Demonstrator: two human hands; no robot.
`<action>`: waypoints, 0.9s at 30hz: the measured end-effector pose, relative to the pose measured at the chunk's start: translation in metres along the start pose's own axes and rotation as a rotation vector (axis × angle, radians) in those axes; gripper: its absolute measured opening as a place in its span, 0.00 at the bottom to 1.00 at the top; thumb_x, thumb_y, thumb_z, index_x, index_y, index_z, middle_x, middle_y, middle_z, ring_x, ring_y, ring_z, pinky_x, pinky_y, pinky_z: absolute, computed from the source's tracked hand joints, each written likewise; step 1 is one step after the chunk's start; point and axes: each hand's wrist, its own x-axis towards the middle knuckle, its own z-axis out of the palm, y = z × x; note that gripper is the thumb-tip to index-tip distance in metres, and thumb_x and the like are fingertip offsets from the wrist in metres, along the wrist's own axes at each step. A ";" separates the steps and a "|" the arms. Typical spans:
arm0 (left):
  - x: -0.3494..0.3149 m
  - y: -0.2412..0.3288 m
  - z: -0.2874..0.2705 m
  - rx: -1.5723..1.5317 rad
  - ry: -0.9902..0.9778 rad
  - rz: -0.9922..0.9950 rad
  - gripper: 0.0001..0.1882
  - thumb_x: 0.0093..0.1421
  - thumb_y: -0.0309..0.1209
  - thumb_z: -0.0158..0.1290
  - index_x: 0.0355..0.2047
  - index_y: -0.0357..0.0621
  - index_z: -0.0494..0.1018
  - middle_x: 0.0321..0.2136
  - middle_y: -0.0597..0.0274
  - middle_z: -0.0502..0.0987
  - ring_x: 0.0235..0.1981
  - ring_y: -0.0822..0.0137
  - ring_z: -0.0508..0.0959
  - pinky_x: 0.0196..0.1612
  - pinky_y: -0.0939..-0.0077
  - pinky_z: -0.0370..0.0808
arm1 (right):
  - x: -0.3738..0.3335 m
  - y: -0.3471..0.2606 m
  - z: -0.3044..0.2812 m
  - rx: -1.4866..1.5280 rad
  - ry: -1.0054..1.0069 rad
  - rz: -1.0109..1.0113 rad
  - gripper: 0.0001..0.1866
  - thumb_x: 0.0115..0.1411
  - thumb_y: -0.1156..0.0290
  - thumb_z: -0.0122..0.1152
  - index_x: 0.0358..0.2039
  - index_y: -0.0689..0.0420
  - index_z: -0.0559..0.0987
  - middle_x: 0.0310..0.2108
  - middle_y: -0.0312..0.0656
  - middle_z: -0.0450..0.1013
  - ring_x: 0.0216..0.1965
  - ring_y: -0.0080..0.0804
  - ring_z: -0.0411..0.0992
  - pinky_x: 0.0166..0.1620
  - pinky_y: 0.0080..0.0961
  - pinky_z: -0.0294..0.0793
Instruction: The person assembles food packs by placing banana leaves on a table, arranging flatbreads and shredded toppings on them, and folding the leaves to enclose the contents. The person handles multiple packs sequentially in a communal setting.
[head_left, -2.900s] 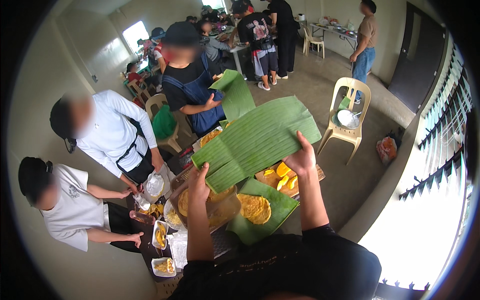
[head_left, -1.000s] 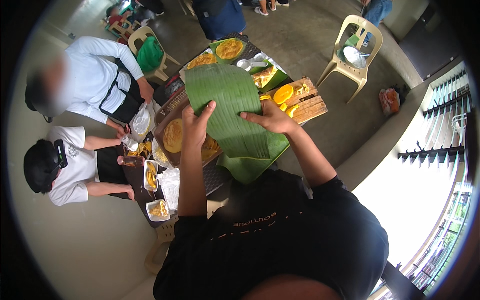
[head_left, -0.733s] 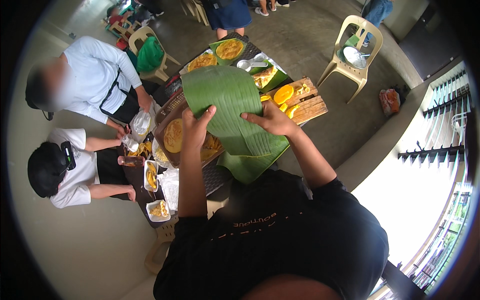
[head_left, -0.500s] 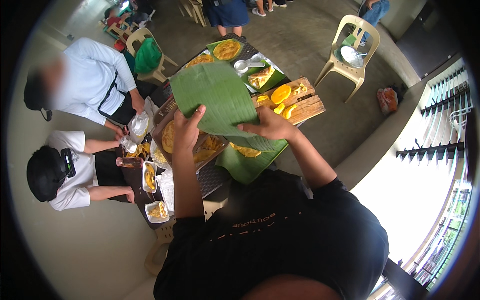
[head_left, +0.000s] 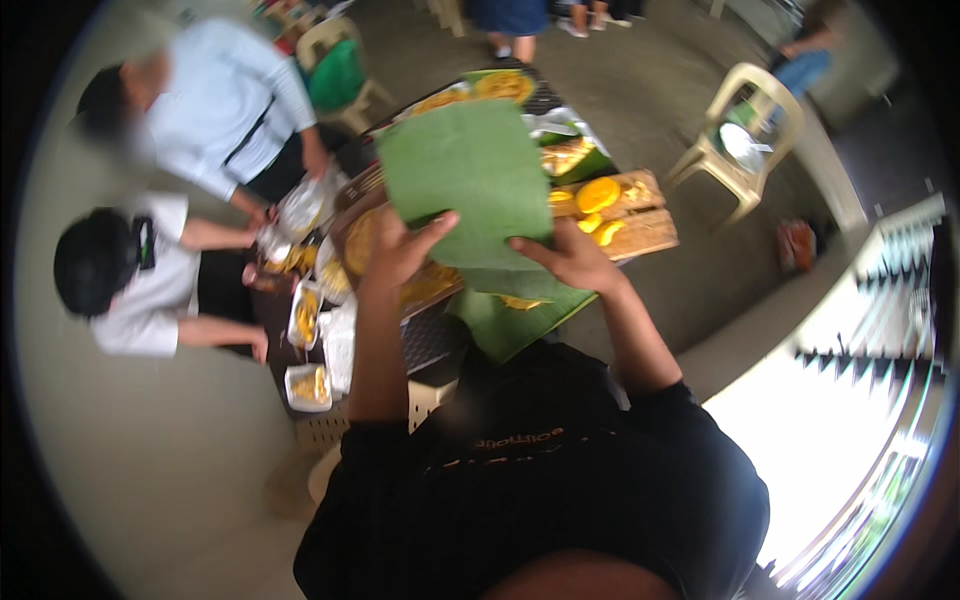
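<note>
Between my two hands a broad green banana leaf [head_left: 465, 165] is held up above the table. My left hand [head_left: 405, 250] grips its lower left edge, thumb on top and fingers underneath. On the lower right edge my right hand [head_left: 575, 255] pinches it the same way. Below lies another banana leaf [head_left: 510, 325] at the table's near side, with a yellow flat round food [head_left: 520, 302] mostly covered by the held leaf. To the left, a brown tray [head_left: 430, 290] holds more yellow flat rounds, partly hidden by my left arm.
A wooden board [head_left: 640, 232] with cut yellow fruit [head_left: 598, 194] sits right of the leaf. White trays [head_left: 308, 388] of yellow food stand at the left. Two people work along the left side, one handling a clear plastic bag [head_left: 300, 208]. A beige chair [head_left: 740, 175] stands beyond.
The held leaf has come round to a flatter, more upright position, and my right hand has shifted lower on its edge. The whole view has swung, with some blur.
</note>
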 end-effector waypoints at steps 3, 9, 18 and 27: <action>-0.006 0.021 0.001 0.031 -0.053 0.019 0.15 0.53 0.31 0.61 0.37 0.35 0.74 0.32 0.63 0.78 0.34 0.73 0.75 0.40 0.75 0.72 | -0.004 0.000 0.010 0.186 0.037 -0.272 0.16 0.59 0.70 0.60 0.45 0.65 0.75 0.38 0.43 0.76 0.41 0.27 0.72 0.46 0.26 0.70; -0.038 0.029 -0.028 -0.032 -0.056 -0.029 0.16 0.52 0.30 0.61 0.39 0.34 0.73 0.33 0.63 0.77 0.35 0.75 0.74 0.40 0.77 0.72 | -0.004 -0.025 0.043 0.330 -0.005 -0.203 0.14 0.58 0.73 0.59 0.43 0.66 0.75 0.39 0.41 0.76 0.40 0.25 0.72 0.45 0.24 0.70; -0.116 -0.016 -0.100 -0.544 0.024 -0.251 0.25 0.53 0.35 0.62 0.47 0.33 0.70 0.34 0.62 0.77 0.36 0.74 0.76 0.39 0.78 0.73 | 0.013 -0.066 0.098 0.258 0.009 -0.236 0.13 0.58 0.74 0.60 0.42 0.66 0.75 0.37 0.39 0.75 0.39 0.23 0.71 0.44 0.23 0.69; -0.185 -0.108 -0.136 -0.674 -0.065 -0.314 0.27 0.54 0.34 0.60 0.51 0.33 0.68 0.43 0.57 0.75 0.45 0.69 0.74 0.48 0.75 0.71 | 0.030 -0.079 0.137 0.464 0.336 -0.092 0.20 0.61 0.72 0.55 0.52 0.66 0.68 0.48 0.45 0.69 0.49 0.32 0.67 0.54 0.31 0.65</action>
